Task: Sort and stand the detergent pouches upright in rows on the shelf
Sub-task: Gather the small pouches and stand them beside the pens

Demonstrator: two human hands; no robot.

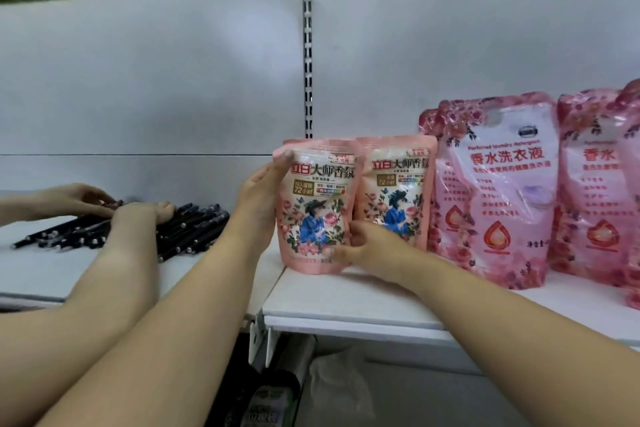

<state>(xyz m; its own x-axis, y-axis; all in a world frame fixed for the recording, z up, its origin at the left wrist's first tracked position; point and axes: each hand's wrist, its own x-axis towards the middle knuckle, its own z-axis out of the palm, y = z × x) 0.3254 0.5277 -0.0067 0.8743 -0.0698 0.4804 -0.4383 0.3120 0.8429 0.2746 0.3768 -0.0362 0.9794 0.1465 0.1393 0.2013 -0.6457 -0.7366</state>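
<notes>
A small salmon-pink detergent pouch printed with roses and a blue-clad figure stands upright on the white metal shelf, just left of its twin pouch. The left hand cups its left edge, fingers curled toward the top corner. The right hand pinches its lower right corner.

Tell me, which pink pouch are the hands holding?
The small pouch at the left end of the row. The left hand grips its side, the right hand its bottom corner. The twin pouch beside it and the big pink pouches stand untouched.
</notes>
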